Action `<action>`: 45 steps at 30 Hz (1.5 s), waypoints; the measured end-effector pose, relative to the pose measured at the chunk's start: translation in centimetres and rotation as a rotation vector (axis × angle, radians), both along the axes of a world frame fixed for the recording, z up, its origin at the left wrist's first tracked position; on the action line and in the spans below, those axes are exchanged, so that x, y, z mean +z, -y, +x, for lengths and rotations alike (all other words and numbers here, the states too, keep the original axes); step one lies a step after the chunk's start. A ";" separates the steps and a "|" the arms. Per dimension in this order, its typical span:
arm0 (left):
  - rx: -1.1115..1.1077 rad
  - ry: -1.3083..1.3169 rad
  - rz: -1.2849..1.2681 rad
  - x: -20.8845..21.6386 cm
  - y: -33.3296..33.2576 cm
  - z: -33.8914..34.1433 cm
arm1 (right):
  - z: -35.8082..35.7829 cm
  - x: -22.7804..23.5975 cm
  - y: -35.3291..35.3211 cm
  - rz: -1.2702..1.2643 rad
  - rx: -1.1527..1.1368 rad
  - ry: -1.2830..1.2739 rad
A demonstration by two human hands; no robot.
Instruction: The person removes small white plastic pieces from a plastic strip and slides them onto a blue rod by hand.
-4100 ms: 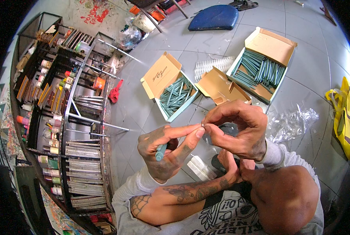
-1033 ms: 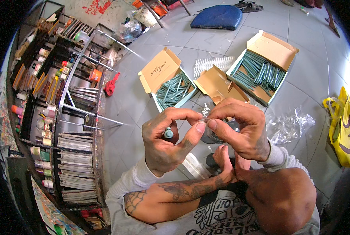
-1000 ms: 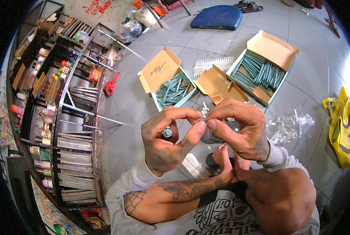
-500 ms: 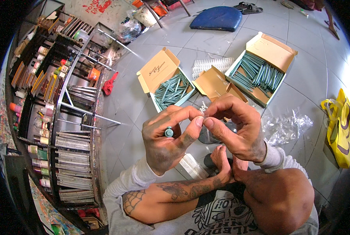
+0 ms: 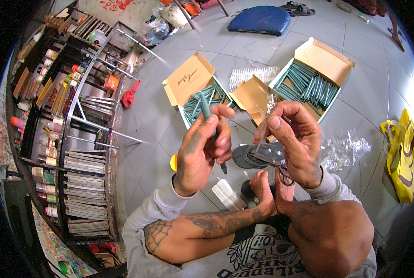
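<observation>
My left hand [image 5: 195, 150] is closed around a slim teal pen [image 5: 205, 107], tilted with its upper end pointing away and its dark lower tip showing below my fingers. To its right, my right hand [image 5: 297, 136] pinches a narrow clear plastic sleeve [image 5: 264, 123] with white print between thumb and fingers. The two hands are apart. Below my right hand lie a pair of scissors [image 5: 286, 177] and a dark sandal [image 5: 248, 156]. Beyond my left hand stands an open box [image 5: 188, 85] of similar teal pens; a second open box [image 5: 325, 53] of them is farther right.
Between the boxes sit a brown cardboard flap [image 5: 248, 95] and a white wire coil stack [image 5: 251, 76]. Crumpled clear plastic [image 5: 346, 150] and a yellow bag [image 5: 401, 157] lie right. A loaded metal rack [image 5: 84, 194] lines the left. A blue seat pad [image 5: 259, 21] is far off.
My hands have moved apart. The left has turned so the pen stands out lengthwise, and the right has carried the clear sleeve away from the left fingers. The scissors have come into view.
</observation>
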State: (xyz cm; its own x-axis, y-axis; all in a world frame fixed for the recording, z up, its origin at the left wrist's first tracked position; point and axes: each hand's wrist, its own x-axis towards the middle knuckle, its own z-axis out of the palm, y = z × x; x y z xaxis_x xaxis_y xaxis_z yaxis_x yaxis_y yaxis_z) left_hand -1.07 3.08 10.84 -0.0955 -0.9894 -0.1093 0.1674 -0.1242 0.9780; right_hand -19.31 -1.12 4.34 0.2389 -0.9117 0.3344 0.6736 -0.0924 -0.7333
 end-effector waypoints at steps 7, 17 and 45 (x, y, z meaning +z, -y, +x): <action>0.035 -0.113 -0.097 -0.1 -0.3 0.5 | 0.5 0.4 -0.5 0.015 0.100 0.103; 0.153 -0.043 -0.254 -0.9 -0.2 0.8 | 1.2 0.5 -0.5 -0.274 -0.061 -0.063; 0.069 -0.126 -0.248 -1.0 -0.5 0.8 | 0.4 2.6 -1.4 0.078 0.224 -0.090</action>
